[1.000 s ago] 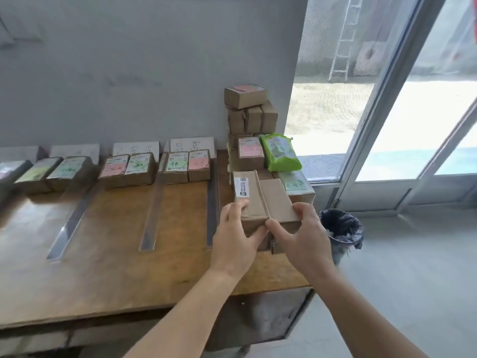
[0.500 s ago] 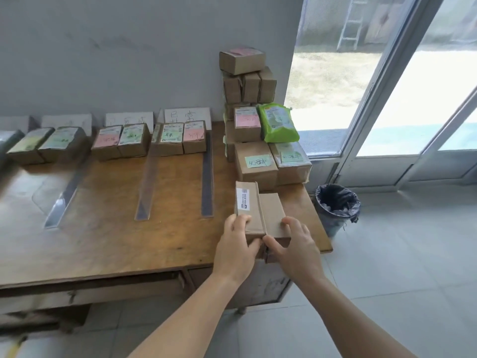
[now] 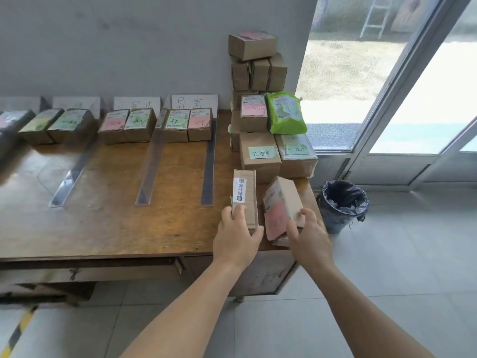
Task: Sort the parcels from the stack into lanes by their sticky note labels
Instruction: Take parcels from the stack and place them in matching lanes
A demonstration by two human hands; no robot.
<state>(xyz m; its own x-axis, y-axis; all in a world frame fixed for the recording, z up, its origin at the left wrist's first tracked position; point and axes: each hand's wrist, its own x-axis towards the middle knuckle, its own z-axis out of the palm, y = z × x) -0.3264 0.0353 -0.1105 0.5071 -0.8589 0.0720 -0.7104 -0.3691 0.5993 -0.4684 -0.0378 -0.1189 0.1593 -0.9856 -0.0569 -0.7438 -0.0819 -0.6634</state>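
My left hand (image 3: 236, 237) grips a cardboard parcel (image 3: 245, 192) standing on edge, with a white barcode sticker on its side. My right hand (image 3: 309, 235) holds a second parcel (image 3: 282, 202) tilted to the right, its pink sticky note facing me. Both are at the near right corner of the wooden table (image 3: 108, 215). Behind them stands the stack of parcels (image 3: 258, 71) with pink and green notes, plus a green bag (image 3: 285, 113). Sorted parcels (image 3: 188, 124) sit in lanes along the wall.
Clear plastic dividers (image 3: 152, 166) mark the lanes, with paper lane signs (image 3: 195, 102) against the wall. A bin with a black bag (image 3: 343, 202) stands on the floor right of the table. Glass doors are at the right.
The two parcels were held together; now they are apart, the right one tilted away so its pink note shows. The view has pulled back from the table.
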